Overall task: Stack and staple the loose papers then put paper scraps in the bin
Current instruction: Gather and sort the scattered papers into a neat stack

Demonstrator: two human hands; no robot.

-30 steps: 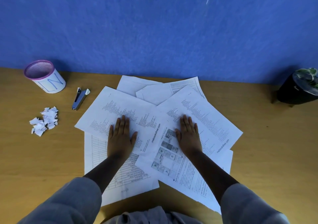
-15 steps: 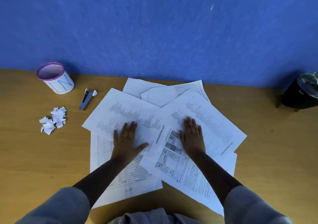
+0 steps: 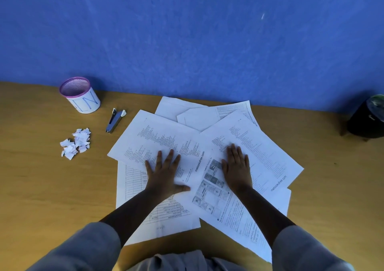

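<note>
Moved: your left hand point(image 3: 164, 175), now thumb splayed and turned toward your right hand point(image 3: 236, 168), both flat with fingers straight on the fanned white printed papers point(image 3: 166, 137) mid-counter point(image 3: 41, 187) — gathering judged begun; grey metal stapler point(image 3: 115, 121), torn white scraps point(image 3: 75, 142) and purple-rimmed mesh bin point(image 3: 80, 95) untouched at left.

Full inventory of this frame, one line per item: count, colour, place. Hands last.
loose papers: at least five overlapping sheets, white with print, fanned across the desk centre
stapler: one, grey-blue, left of the papers, apart from them
paper scraps: one small pile, white, left of the stapler
bin: one, white with pink mesh rim, far left by the wall
desk: one, tan wood
wall: blue, behind the desk
dark pot: one, black, far right edge, contents unclear
sleeves: two, grey, bottom of frame
left hand: flat, fingers spread, on the papers
right hand: flat on the papers
</note>
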